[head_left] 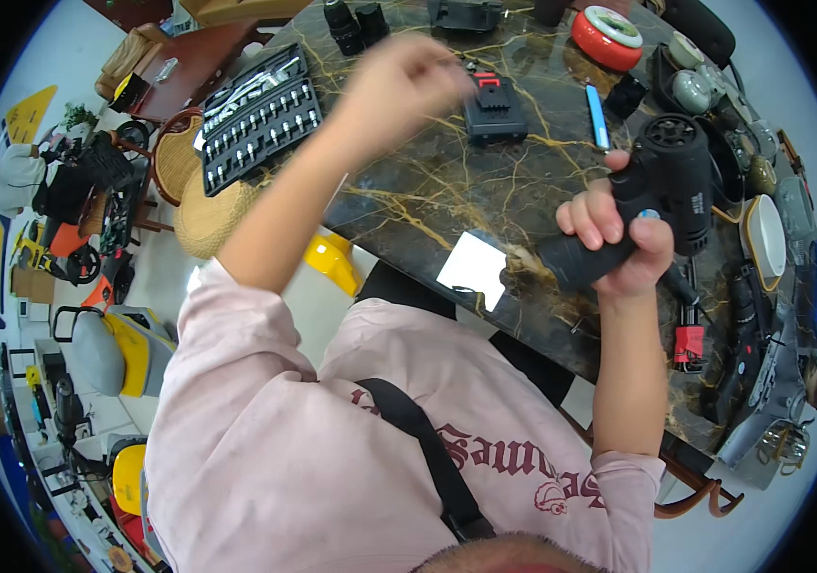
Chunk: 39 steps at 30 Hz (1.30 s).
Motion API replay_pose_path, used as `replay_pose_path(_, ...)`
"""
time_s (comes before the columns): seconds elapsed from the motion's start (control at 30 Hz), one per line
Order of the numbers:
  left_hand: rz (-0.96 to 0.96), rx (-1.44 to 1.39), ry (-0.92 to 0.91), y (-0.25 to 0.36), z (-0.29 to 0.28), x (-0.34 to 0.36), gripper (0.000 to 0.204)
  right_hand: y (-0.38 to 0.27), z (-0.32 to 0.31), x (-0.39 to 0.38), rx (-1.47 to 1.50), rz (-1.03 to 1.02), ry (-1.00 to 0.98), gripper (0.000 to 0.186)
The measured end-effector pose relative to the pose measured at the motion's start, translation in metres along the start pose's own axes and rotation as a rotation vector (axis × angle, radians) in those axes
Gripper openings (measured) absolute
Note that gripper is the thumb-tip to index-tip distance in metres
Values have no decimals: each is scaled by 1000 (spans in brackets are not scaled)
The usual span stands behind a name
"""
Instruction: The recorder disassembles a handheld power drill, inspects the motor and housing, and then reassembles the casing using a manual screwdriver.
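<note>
My right hand (618, 234) is wrapped round the grip of a black cordless power tool (673, 177), held up above the right part of the dark marble table. The tool's round vented end points up and away from me. My left hand (403, 86) hovers over the far middle of the table, smeared by motion, so its fingers cannot be read. Just right of it a black battery pack (496, 119) with a red latch lies on the table. Whether the left fingers touch the pack cannot be made out.
An open socket set (260, 124) lies at the table's left edge. A blue box cutter (597, 116) and a red round dish (607, 38) are at the far right. A white sheet (472, 270) rests near the front edge. Glassware (695, 91) and red-holdered hex keys (689, 344) stand right.
</note>
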<state>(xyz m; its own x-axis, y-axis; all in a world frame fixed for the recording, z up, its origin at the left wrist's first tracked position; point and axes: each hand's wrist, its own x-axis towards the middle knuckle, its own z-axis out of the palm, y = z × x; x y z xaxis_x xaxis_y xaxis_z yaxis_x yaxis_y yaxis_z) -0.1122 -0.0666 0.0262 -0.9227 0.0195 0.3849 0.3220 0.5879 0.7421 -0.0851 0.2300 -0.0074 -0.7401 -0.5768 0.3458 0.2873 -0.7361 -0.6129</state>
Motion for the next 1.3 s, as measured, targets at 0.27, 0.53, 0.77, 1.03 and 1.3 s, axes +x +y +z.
replay_pose_path(0.27,-217,409,392,-156,-85,111,62,6,-6,1,127,48,-82,71)
replay_pose_path(0.53,-302,467,359,-175,-90,116,45,9,-14,6,203,53,-106,71)
replay_pose_path(0.77,-371,-1239,552,-107,-88,70,46,9,-15,2,251,105,-98,70)
replay_pose_path(1.03,-393,-1998,-157,2,-9,-18,48,13,2,-4,64,283,-149,68)
replay_pose_path(1.3,-312,-1748,-158,47,26,-38,45,19,5,-4,104,222,-137,72)
